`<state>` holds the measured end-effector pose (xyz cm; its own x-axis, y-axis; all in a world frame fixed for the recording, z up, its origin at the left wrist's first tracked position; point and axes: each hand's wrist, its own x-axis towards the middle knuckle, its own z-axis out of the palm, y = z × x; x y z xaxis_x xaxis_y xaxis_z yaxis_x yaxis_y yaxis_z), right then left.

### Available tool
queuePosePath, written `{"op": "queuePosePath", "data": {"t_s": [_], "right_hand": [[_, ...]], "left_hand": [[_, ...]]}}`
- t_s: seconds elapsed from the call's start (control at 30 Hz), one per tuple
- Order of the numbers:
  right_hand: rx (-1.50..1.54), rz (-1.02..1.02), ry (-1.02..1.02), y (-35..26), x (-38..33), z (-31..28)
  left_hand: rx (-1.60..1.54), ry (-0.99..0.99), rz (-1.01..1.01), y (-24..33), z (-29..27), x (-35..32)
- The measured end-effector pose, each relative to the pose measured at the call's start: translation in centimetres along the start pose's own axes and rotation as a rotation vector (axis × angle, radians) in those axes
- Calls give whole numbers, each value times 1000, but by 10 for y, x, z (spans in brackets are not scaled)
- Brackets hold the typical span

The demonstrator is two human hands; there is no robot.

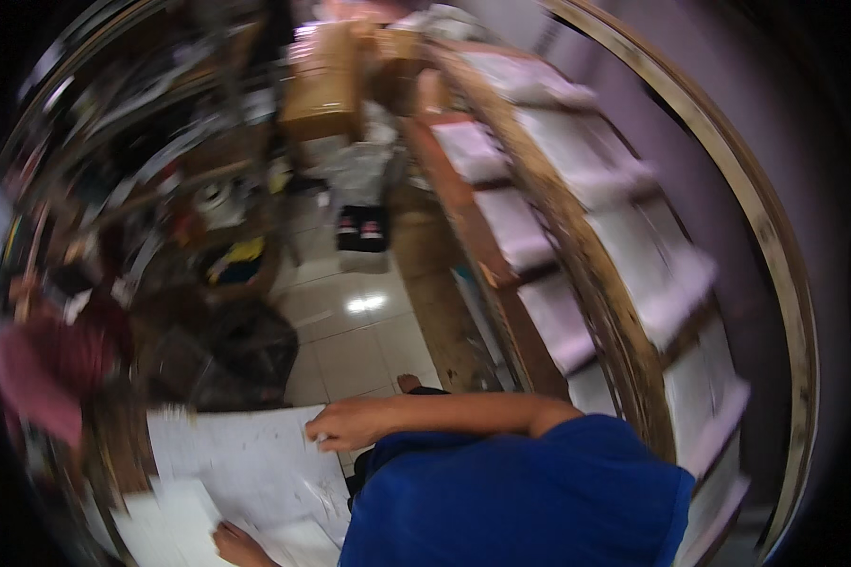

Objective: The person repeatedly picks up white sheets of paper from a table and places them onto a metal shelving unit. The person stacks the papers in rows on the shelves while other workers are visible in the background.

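Observation:
My left hand [241, 545] is at the lower edge, its fingers curled at the edge of a white sheet [165, 527]. Blur hides the detail of that grip. Over the near edge of a white work surface [246, 449], my right hand [348, 424] is closed, with a small pale thing [322, 438] at its fingertips that I cannot make out. More white sheet material [298, 541] lies beside my left hand. My blue shirt fills the lower middle and hides part of the surface's right side.
Stacks of white sheets [577, 156] line wooden shelving [577, 255] on the right. Brown cartons [321, 90] stand at the back, with a black bundle [362, 228] on the tiled floor [336, 326]. A person in a pink top [52, 369] is at the left, beside dark bags [246, 354].

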<state>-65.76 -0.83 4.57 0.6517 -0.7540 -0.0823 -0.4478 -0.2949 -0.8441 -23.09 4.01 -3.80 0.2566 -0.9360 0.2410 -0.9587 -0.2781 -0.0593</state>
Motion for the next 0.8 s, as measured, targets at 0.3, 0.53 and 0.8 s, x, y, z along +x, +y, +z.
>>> {"op": "queuePosePath", "data": {"t_s": [0.3,0.53,0.8], "right_hand": [[133,8,337,-9,-5,-1],[32,244,440,12,-37,-75],[-333,204,899,43,-185,-269]], "left_hand": [[-818,-90,687,234,-75,-4],[-994,-30,858,329,-128,-3],[-1407,-296,1571,438,-213,-35]]}}
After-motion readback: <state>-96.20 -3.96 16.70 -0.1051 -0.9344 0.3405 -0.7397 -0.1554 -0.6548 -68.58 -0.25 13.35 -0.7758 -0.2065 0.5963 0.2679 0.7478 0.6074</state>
